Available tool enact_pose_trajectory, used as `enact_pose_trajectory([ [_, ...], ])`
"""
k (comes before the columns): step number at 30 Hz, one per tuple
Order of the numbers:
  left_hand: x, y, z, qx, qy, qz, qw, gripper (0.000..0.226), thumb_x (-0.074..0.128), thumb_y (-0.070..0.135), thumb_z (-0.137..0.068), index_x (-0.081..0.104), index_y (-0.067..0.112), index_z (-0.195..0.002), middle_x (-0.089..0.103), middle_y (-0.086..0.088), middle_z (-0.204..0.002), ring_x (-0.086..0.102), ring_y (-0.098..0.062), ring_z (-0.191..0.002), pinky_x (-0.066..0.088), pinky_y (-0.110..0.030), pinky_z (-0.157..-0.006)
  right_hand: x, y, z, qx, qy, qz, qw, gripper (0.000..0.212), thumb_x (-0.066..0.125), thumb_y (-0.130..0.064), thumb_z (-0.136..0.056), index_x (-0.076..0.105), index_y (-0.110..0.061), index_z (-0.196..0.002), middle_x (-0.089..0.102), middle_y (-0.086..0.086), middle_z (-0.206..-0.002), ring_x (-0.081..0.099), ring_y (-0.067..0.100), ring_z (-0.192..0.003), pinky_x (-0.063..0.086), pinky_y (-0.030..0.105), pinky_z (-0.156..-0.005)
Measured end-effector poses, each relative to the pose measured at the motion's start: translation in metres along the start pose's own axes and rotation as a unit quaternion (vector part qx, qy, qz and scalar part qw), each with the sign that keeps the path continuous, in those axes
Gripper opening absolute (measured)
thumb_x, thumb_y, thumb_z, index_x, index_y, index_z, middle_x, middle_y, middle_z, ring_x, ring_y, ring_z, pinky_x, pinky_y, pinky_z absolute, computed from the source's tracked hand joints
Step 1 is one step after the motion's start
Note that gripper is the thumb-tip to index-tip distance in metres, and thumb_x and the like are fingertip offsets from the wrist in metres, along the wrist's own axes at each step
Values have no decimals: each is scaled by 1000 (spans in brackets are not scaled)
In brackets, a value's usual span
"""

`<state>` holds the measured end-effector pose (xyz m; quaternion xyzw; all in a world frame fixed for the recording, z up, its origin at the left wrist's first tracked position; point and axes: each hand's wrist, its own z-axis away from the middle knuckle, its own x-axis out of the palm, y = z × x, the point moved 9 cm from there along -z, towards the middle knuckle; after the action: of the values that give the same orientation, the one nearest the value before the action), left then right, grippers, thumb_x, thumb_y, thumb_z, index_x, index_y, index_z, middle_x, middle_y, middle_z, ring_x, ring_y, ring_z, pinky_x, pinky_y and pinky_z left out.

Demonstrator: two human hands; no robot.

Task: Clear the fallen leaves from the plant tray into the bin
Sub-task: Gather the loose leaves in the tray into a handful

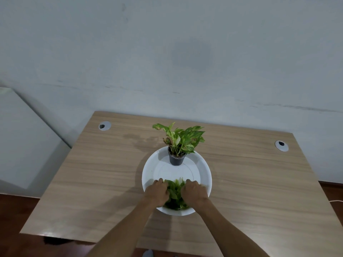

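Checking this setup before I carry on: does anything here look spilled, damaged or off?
Some potted plant leaves have brown, reddish patches at their edges. A faint darker stain marks the table left of the pot. The loose leaves all lie inside the white tray.

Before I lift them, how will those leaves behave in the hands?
The leaves look thin, loose and overlapping, so probably light and floppy. Bunched between the left hand and right hand, some may slip out at the edges. The tray is shallow, so strays could spill onto the desk.
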<state>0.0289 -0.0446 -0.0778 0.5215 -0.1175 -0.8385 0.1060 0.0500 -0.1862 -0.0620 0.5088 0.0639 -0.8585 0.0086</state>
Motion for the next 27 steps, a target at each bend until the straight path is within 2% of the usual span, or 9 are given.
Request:
enact_pose_trajectory([
  [5, -17, 0, -4, 14, 52, 7, 999, 37, 40, 24, -92, 48, 14, -127, 50, -6, -125, 46, -25, -117, 49, -40, -86, -24, 12, -7, -46, 22, 8, 999, 33, 34, -19, -99, 58, -3, -114, 56, 13, -127, 51, 34, -116, 43, 40, -97],
  [9, -8, -1, -6, 10, 43, 36, 998, 40, 42, 22, -91, 45, 14, -130, 52, -5, -126, 44, -27, -117, 47, -42, -91, -1, 8, -7, -102, -11, -85, 991, 45, 40, -24, -96, 46, -11, -138, 43, 15, -140, 42, 37, -131, 35, 43, -110],
  [12, 3, 3, -2, 16, 29, 50, 998, 32, 41, 23, -92, 52, 14, -121, 54, -5, -117, 46, -25, -111, 47, -42, -89, 17, -8, 7, -144, -7, -89, 986, 38, 41, -26, -95, 53, -11, -127, 51, 14, -130, 45, 33, -124, 41, 44, -105],
  [15, 7, 5, 4, 36, 3, 57, 998, 30, 40, 23, -93, 54, 15, -117, 54, -6, -113, 49, -24, -108, 49, -41, -85, 17, -21, 23, -187, -13, -61, 980, 28, 38, -27, -95, 61, -10, -96, 59, 11, -109, 54, 28, -102, 49, 40, -86],
  [18, -7, 1, 5, 54, 12, 36, 998, 28, 41, 22, -91, 56, 15, -112, 56, -5, -110, 51, -24, -106, 50, -42, -82, 2, -13, 17, -178, 4, -85, 980, 24, 39, -31, -89, 57, -15, -84, 60, 7, -95, 58, 26, -84, 53, 43, -72],
  [21, -25, -8, 0, 42, 55, 68, 995, 31, 42, 25, -92, 53, 20, -120, 57, 1, -118, 49, -19, -112, 50, -39, -84, -18, -7, 6, -166, 35, -99, 981, 35, 41, -37, -90, 60, -22, -115, 60, 5, -120, 59, 27, -107, 54, 41, -82],
  [23, -26, -10, -3, 37, 56, 82, 994, 38, 42, 25, -92, 47, 21, -130, 55, 2, -127, 46, -20, -118, 49, -40, -89, -14, -10, 1, -169, 14, -74, 983, 50, 41, -38, -93, 46, -22, -141, 46, 5, -147, 45, 28, -132, 48, 44, -100],
  [25, -16, -11, -3, 28, 29, 76, 996, 46, 41, 26, -93, 41, 19, -138, 50, -1, -136, 43, -24, -124, 46, -43, -96, -1, -21, 1, -187, -24, -46, 981, 54, 39, -41, -96, 39, -20, -146, 35, 5, -156, 33, 29, -142, 40, 48, -109],
  [27, -3, -10, 0, 27, -1, 52, 998, 48, 39, 26, -93, 39, 18, -141, 47, -4, -138, 40, -27, -125, 42, -44, -101, 16, -33, 8, -213, -60, -36, 974, 50, 33, -46, -96, 49, -18, -134, 44, 7, -145, 39, 30, -135, 41, 48, -107],
])
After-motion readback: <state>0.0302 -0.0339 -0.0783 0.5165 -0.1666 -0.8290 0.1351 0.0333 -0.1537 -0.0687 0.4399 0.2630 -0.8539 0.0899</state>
